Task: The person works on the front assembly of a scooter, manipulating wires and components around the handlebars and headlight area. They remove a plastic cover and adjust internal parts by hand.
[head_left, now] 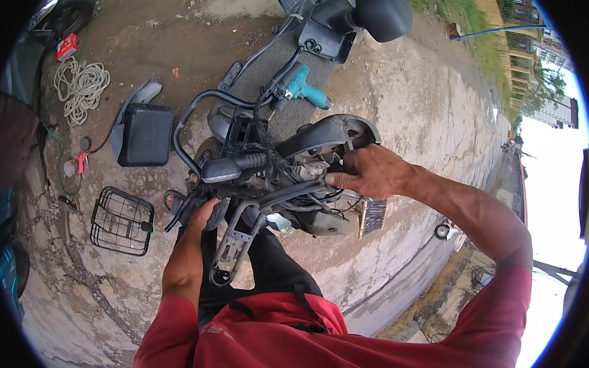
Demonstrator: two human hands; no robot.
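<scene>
1. Scooter, innards exposed, was placed right under both hands, cables strung between them.
2. Right hand was curled in beside a black cover; whether anything was pinched couldn't be told, tbh.
3. Left hand was put against a black part, fingers mostly hidden, so no idea if it was gripped.
4. Teal drill was seen ahead of both hands, wire basket off left.

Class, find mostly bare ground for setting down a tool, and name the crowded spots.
Concrete right of the teal drill, above the right forearm; cracked ground below the wire basket, beside the left forearm. Crowded: the stripped scooter's middle, tangled with cables.
</scene>
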